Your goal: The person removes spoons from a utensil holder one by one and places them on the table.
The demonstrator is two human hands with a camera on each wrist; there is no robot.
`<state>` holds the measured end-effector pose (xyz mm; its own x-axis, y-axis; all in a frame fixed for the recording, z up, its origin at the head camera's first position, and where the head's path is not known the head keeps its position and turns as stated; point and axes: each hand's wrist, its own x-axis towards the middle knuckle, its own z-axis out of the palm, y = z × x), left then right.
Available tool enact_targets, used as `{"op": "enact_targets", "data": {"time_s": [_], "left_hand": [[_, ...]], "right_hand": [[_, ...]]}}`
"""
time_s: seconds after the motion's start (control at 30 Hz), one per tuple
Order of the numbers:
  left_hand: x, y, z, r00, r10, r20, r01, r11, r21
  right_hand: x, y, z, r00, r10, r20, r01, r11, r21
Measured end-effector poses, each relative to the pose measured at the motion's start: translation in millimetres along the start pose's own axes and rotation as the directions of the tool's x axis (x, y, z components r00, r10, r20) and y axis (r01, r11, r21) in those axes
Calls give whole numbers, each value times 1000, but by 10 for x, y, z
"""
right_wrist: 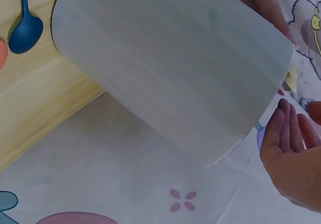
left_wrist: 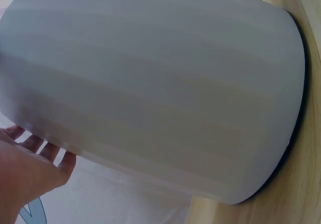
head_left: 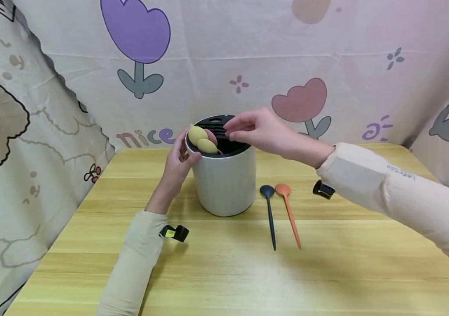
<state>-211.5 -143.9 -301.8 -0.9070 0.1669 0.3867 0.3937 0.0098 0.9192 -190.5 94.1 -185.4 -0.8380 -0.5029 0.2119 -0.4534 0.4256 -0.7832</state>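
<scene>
A white utensil holder (head_left: 224, 184) with a black slotted insert (head_left: 214, 124) stands upright on the table. Two yellow spoon heads (head_left: 197, 134) and a pink one (head_left: 211, 137) stick up at its left side. My left hand (head_left: 178, 156) steadies that side, thumb near the front rim and fingers against the wall. Over the right part of the opening hovers my right hand (head_left: 261, 129), fingers loosely bent and thumb apart from them. Nothing shows between them in the right wrist view either. The spoons' handles are hidden inside the holder.
To the right of the holder, a dark blue spoon (head_left: 269, 215) and an orange spoon (head_left: 289, 213) lie side by side on the wooden table (head_left: 216, 272). A patterned cloth (head_left: 216, 66) hangs close behind, with another along the left.
</scene>
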Motion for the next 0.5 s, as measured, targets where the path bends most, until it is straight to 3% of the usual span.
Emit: {"op": "enact_targets", "data": {"time_s": [0.23, 0.5], "left_hand": [[-15, -34, -26, 1000, 10, -9, -10, 1000, -10], [9, -52, -12, 1000, 12, 3, -12, 1000, -23]], "right_hand": [[88, -42, 123, 999, 4, 43, -2, 1000, -28], [110, -19, 170, 1000, -13, 27, 14, 1000, -21]]}}
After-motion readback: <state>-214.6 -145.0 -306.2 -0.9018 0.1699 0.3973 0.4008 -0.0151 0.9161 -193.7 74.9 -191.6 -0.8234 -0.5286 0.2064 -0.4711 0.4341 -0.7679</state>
